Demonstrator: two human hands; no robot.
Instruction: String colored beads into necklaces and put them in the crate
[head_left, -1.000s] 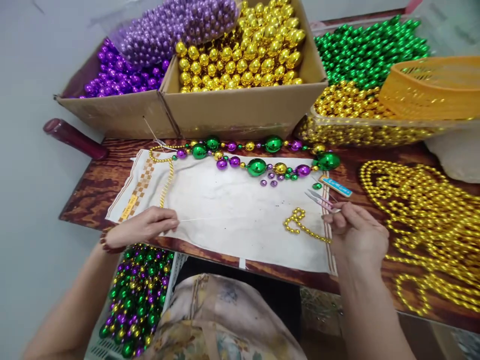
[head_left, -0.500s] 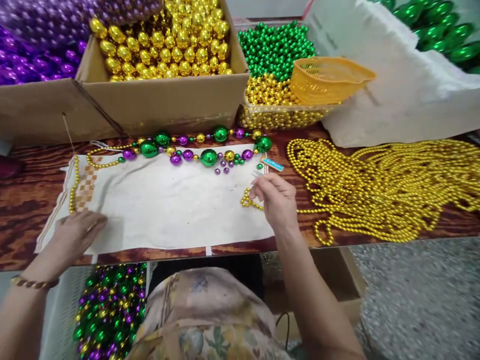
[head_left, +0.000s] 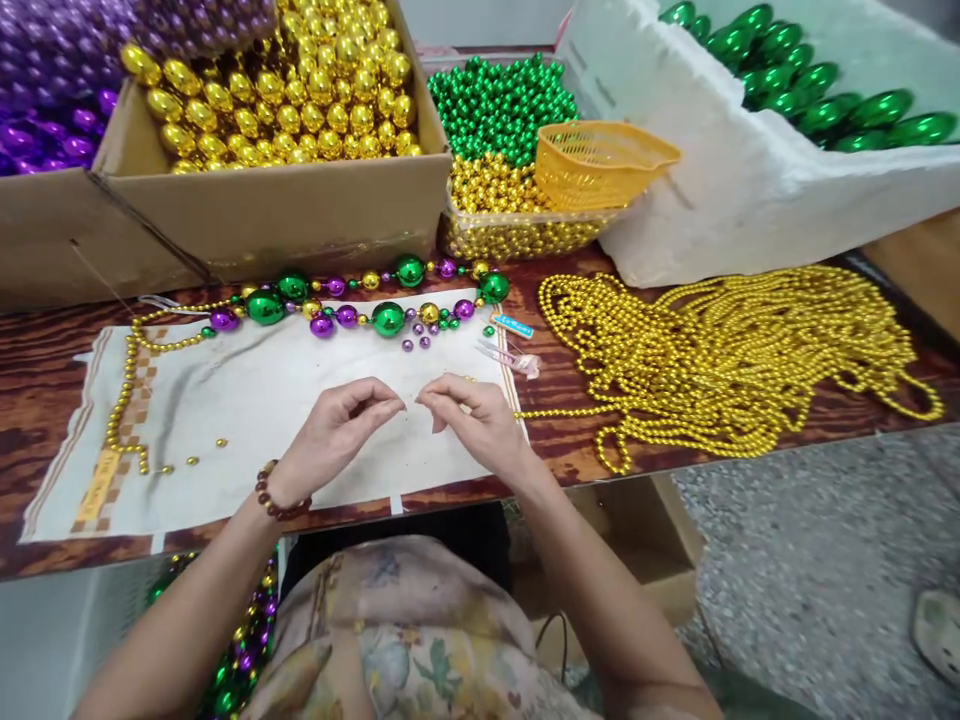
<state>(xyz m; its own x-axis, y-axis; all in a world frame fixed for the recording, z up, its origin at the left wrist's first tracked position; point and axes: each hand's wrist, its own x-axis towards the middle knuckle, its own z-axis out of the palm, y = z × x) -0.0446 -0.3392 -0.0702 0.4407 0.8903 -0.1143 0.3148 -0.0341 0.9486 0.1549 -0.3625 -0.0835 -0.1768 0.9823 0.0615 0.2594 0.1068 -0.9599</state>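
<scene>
Both left hand (head_left: 337,428) and right hand (head_left: 478,420) pinched; on what, I can't tell. White cloth (head_left: 262,385) bare just leftward; glossy gold bead strands (head_left: 720,360) right.

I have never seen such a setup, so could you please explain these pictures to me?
No machine is at work: a person works bare-handed, seen by one camera worn on the head, looking forward and down.

A white cloth lies on the wooden table. Along its far edge runs a string of green, purple and gold beads; a gold bead strand curves down its left end, near a few loose gold beads. Small snips lie at its right end; farther right is a heap of gold bead strands. Behind stand a cardboard box of larger gold beads and a white foam box of green ones.

The left hand and right hand face each other over the cloth, fingertips pinched; anything held is too fine to make out.
</scene>
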